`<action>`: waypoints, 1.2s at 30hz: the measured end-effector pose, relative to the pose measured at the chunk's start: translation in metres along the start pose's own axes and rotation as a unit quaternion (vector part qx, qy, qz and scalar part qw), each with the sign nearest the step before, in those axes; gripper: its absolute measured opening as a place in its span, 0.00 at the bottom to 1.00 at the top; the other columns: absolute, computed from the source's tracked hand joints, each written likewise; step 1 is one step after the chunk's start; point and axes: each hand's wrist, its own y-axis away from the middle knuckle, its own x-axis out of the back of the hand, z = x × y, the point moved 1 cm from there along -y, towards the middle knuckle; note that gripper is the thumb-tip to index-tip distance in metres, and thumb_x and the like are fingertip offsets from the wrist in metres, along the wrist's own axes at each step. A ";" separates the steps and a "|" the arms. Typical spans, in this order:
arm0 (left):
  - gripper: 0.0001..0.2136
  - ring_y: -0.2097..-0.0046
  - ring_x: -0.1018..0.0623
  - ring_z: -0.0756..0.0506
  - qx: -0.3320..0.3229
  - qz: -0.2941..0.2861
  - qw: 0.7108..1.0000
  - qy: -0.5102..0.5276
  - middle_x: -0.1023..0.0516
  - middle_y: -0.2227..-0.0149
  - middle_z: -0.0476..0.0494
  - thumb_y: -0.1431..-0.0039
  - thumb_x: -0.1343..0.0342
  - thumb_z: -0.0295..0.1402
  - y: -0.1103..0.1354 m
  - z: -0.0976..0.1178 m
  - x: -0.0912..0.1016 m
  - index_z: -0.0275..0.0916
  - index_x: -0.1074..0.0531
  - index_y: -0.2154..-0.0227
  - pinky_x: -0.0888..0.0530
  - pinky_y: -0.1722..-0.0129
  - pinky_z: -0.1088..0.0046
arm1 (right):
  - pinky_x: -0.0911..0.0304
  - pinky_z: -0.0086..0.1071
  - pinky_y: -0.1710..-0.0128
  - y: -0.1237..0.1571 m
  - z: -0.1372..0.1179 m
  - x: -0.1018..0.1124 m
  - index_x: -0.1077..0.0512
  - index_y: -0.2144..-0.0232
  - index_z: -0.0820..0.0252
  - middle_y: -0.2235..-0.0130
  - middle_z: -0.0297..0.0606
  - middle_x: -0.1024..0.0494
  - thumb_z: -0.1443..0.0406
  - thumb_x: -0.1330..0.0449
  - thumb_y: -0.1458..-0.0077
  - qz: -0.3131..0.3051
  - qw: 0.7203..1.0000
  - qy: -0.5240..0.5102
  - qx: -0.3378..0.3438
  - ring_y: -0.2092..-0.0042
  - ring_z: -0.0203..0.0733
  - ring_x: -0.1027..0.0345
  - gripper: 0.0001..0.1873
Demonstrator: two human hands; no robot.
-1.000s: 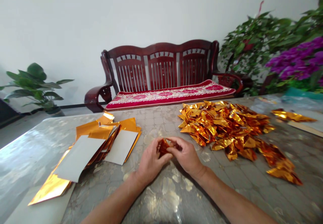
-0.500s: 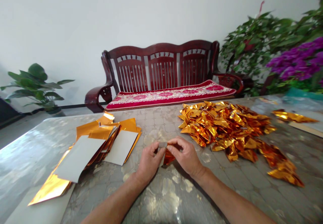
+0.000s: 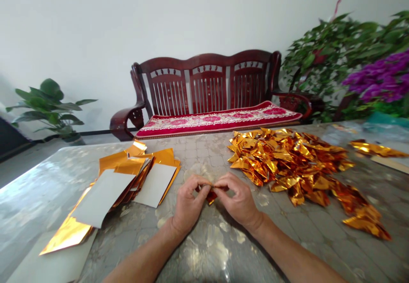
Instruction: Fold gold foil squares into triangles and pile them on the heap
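Left hand (image 3: 190, 203) and right hand (image 3: 239, 198) draw closer on a small gold foil piece (image 3: 211, 197)

Closer together than a moment ago, both hands now leave only a thin strip of the piece showing, where the white backing seen earlier has gone from view. Each hand pinches it between thumb and curled fingers, and the fingertips of the two hands nearly meet over it, with the remaining fingers bent rather than spread. A little orange tip hangs below the pinch, while the rest of the fold is hidden, so its exact shape cannot be told. The piece is held near the middle of the near table edge, just above a marbled, glossy table top (image 3: 38, 181).

To the right lies a large heap of folded triangular foil pieces (image 3: 287, 164), trailing toward the near right corner, and a few more foil pieces (image 3: 375, 149) sit at the far right on a pale board (image 3: 388, 166). To the left, a loose stack of flat foil sheets (image 3: 110, 162) with white paper backing (image 3: 104, 198) remains unfolded, so many sheets are left against the many pieces already folded. Farther off stand a dark wooden settee (image 3: 207, 87) with a red cushion (image 3: 217, 122), a leafy potted plant (image 3: 47, 108) and purple flowers (image 3: 380, 76)
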 end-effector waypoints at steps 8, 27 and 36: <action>0.07 0.71 0.30 0.52 0.047 -0.009 0.999 0.005 0.28 0.75 0.51 0.41 0.47 0.31 0.001 0.000 -0.002 0.38 0.28 0.73 0.33 0.68 0.77 | 0.34 0.31 0.65 0.002 -0.003 -0.001 0.26 0.69 0.56 0.70 0.35 0.24 0.70 0.40 0.43 0.011 1.000 0.020 0.021 0.66 0.38 0.30 0.05; 0.09 0.71 0.29 0.50 0.123 -0.003 0.992 0.030 0.28 0.76 0.52 0.43 0.46 0.35 -0.002 -0.006 -0.003 0.37 0.28 0.76 0.33 0.68 0.77 | 0.32 0.33 0.62 0.004 0.001 0.002 0.24 0.60 0.55 0.66 0.38 0.22 0.72 0.44 0.41 -0.028 0.983 0.136 0.117 0.63 0.40 0.29 0.11; 0.10 0.72 0.31 0.51 0.154 -0.010 0.987 0.054 0.30 0.78 0.53 0.43 0.47 0.35 -0.002 -0.010 -0.004 0.37 0.30 0.78 0.34 0.69 0.77 | 0.33 0.33 0.61 0.004 0.001 -0.001 0.25 0.60 0.59 0.66 0.40 0.23 0.73 0.46 0.38 -0.067 0.968 0.197 0.139 0.63 0.40 0.31 0.11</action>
